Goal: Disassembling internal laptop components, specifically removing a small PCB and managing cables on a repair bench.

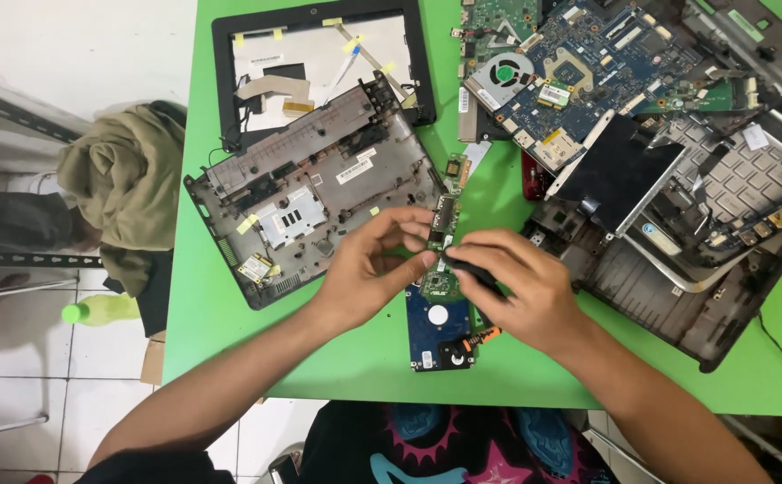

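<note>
Both my hands meet over the green table (pixel 230 341), working on a small green circuit board (pixel 442 224): my left hand (pixel 369 269) pinches the narrow board's edge between thumb and fingertips, holding it upright just above the table, while my right hand (pixel 521 287) is closed around a black-handled tool (pixel 473 269) whose tip presses against the board's lower end. Directly beneath my hands, nearest to me, lies a blue hard drive (pixel 436 327) with its circuit side up, an orange-and-black piece (pixel 481 338) poking out beside it under my right wrist. Just left of my left hand sits a grey laptop bottom case (pixel 310 193), tilted and stripped, dotted with yellow tape tabs. Right of my right hand spreads a larger opened laptop chassis (pixel 678 287), with a black flat panel (pixel 619 170) and a silver keyboard frame (pixel 749 175) heaped on top. Beyond my fingertips, farther up the table, a blue motherboard (pixel 579 67) with a round fan (pixel 509 73) rests above the chassis, and beyond the grey case lies a black screen bezel (pixel 319 54) framing a white back panel with ribbon cables. Off the table's edge, well left of my left arm, an olive cloth (pixel 122 179) is draped over a chair.
</note>
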